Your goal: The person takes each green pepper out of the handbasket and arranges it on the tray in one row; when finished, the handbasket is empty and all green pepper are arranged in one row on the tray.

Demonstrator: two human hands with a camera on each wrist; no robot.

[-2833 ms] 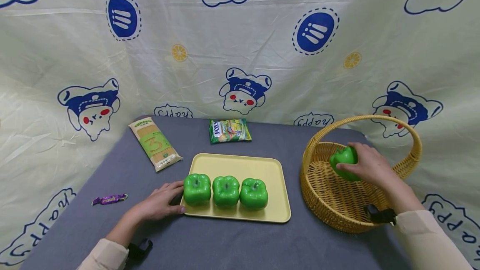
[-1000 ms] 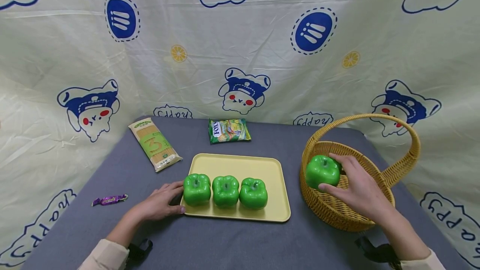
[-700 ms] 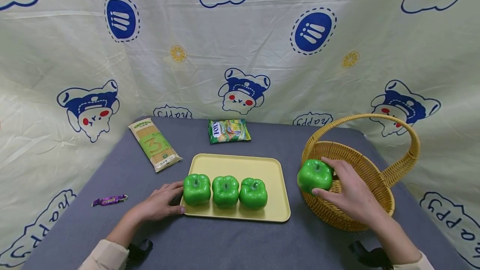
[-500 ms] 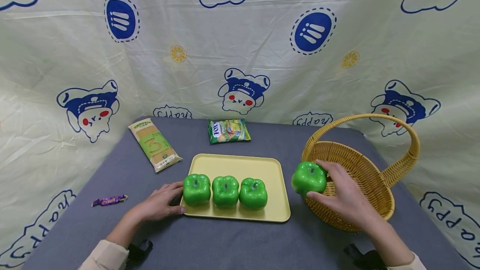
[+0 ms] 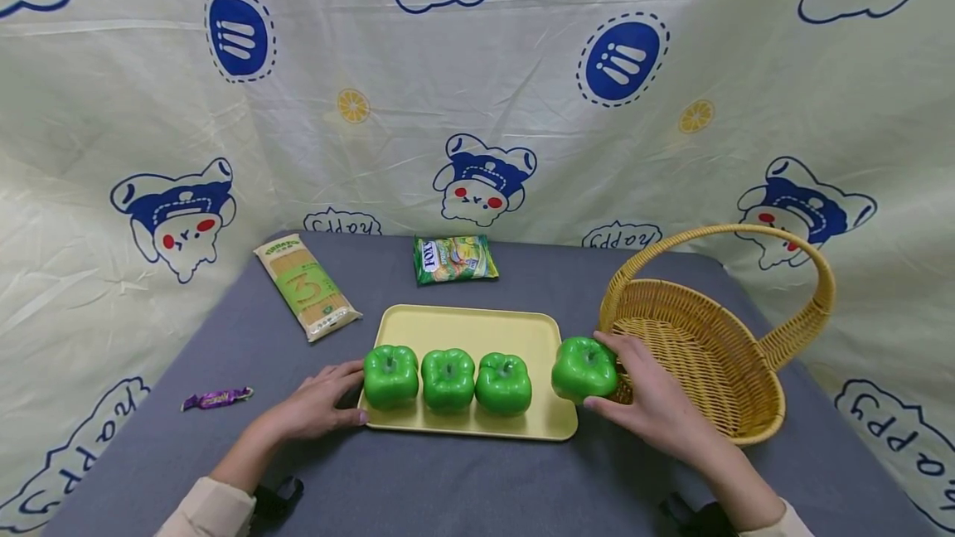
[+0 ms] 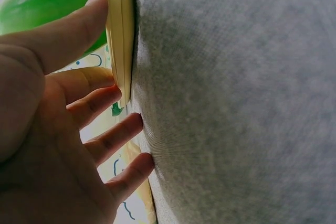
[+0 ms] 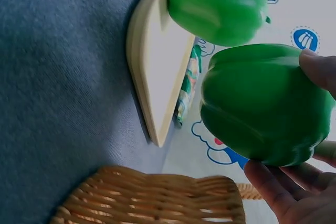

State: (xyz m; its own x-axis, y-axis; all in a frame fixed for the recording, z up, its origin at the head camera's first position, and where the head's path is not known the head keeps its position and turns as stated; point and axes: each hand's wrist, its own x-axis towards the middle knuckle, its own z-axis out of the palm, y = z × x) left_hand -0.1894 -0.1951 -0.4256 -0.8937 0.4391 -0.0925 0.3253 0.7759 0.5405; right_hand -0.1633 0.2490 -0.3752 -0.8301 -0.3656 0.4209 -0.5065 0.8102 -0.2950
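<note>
My right hand [image 5: 649,396] holds a green bell pepper [image 5: 585,370] between thumb and fingers, above the gap between tray and basket. In the right wrist view this bell pepper [image 7: 265,103] hangs clear of the tray's surface. A row of three more green bell peppers [image 5: 448,381] stands on the pale yellow tray [image 5: 515,328]. My left hand [image 5: 317,404] rests at the tray's left edge, its fingers fairly straight. In the left wrist view the thumb and fingertips of that hand [image 6: 63,103] touch the tray's rim [image 6: 122,35]; its lower fingertips meet the cloth.
A wicker basket [image 5: 694,355] with a tall handle stands at the right, nothing visible inside. Behind the tray lies a green FOX'S candy bag [image 5: 455,260]. A noodle packet [image 5: 308,287] and a purple-wrapped candy [image 5: 217,399] lie to the left on the grey cloth.
My right hand has carried the green bell pepper up out of the basket and leftward over its rim, to near the tray's right edge. My left hand stays in place.
</note>
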